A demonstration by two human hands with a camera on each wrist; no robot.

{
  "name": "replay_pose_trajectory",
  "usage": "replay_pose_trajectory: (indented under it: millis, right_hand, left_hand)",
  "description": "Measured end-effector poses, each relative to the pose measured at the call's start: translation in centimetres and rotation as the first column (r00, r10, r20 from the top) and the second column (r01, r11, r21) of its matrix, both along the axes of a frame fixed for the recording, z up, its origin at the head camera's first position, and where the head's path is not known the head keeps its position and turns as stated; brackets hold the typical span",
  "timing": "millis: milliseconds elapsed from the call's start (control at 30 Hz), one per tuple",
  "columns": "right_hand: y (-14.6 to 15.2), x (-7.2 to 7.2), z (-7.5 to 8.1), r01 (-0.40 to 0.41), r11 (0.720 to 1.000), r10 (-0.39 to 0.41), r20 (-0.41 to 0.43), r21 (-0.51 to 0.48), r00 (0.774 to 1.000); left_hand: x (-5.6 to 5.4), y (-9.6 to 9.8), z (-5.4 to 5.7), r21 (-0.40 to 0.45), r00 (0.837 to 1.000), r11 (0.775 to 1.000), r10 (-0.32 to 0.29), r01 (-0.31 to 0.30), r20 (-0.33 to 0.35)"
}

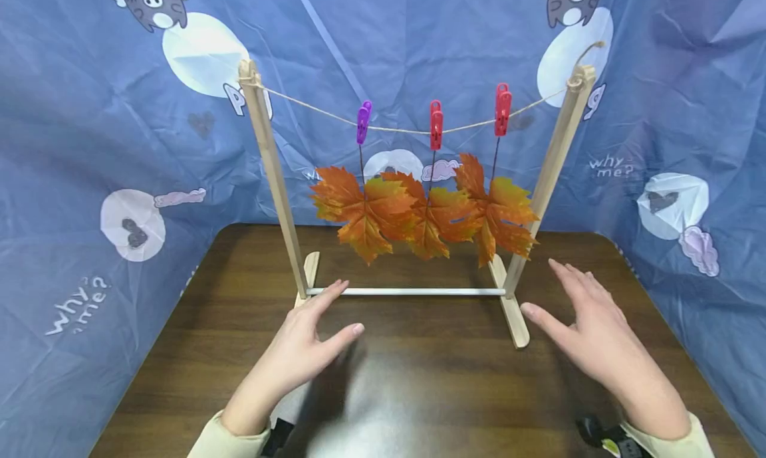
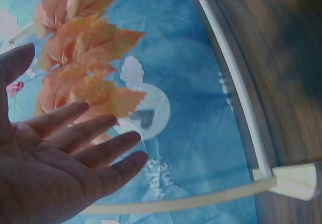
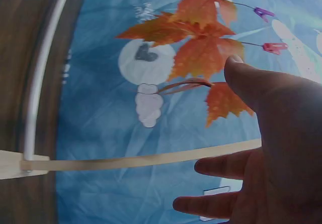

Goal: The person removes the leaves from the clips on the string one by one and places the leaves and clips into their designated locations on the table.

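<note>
Three orange maple leaves hang in a row from a string (image 1: pixel 311 107) tied between two wooden posts. A purple clothespin (image 1: pixel 363 122) clips the left leaf (image 1: pixel 359 209), a red clothespin (image 1: pixel 436 125) the middle leaf (image 1: pixel 437 219), and another red clothespin (image 1: pixel 503 110) the right leaf (image 1: pixel 499 212). My left hand (image 1: pixel 299 348) is held in front of the stand's left post (image 1: pixel 275 185), fingers extended, holding nothing. Out by the right post (image 1: pixel 553 172), my right hand (image 1: pixel 598 338) is likewise spread with nothing in it. The left wrist view shows the left palm (image 2: pixel 45 178) with fingers apart.
A white crossbar (image 1: pixel 407 291) joins the stand's two wooden feet, the right foot (image 1: pixel 516 322) angling toward me. The stand is on a dark wooden table (image 1: pixel 419 391). Blue printed cloth (image 1: pixel 161 292) surrounds the table at the back and sides.
</note>
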State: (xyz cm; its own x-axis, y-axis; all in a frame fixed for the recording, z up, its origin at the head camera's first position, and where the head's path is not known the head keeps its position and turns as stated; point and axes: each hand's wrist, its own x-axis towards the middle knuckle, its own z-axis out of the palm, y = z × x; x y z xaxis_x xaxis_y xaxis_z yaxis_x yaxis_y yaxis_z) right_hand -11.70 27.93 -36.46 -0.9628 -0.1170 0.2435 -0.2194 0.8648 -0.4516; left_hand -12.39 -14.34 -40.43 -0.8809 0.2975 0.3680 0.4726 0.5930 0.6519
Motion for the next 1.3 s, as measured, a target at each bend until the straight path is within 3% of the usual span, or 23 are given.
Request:
replay_pose_trajectory:
  millis: [233, 433, 600, 733, 867, 1033, 1300]
  right_hand:
    - [0.1, 0.1, 2.7, 0.024, 0.998, -0.022, 0.026, -0.061, 0.999]
    - [0.0, -0.2, 4.5, 0.028, 0.994, -0.030, -0.024, -0.102, 0.999]
    - [-0.3, -0.5, 5.7, 0.031, 0.989, -0.043, -0.086, -0.145, 0.995]
    - [-0.9, -0.9, 6.8, 0.010, 0.978, -0.042, -0.151, -0.209, 0.988]
    - [-1.5, -1.3, 8.0, -0.019, 0.965, -0.036, -0.203, -0.260, 0.979]
    - [-2.0, -1.8, 9.8, -0.032, 0.958, -0.036, -0.228, -0.285, 0.973]
    - [-3.0, -2.8, 12.4, -0.097, 0.932, -0.005, -0.281, -0.349, 0.960]
  left_hand:
    - [0.0, 0.9, 0.9, 0.089, 0.994, 0.993, -0.086, 0.080, 0.071]
    - [-0.5, 2.0, 1.6, 0.199, 0.990, 0.974, -0.123, 0.106, 0.075]
    - [-1.1, 3.5, 2.8, 0.303, 0.986, 0.944, -0.154, 0.130, 0.057]
    - [-1.4, 4.7, 3.7, 0.399, 0.979, 0.904, -0.195, 0.154, 0.064]
    - [-1.8, 6.0, 4.1, 0.473, 0.975, 0.864, -0.217, 0.172, 0.043]
    - [-2.0, 7.2, 4.4, 0.525, 0.977, 0.835, -0.212, 0.164, 0.031]
    - [-2.6, 8.5, 6.2, 0.519, 0.975, 0.839, -0.219, 0.163, 0.049]
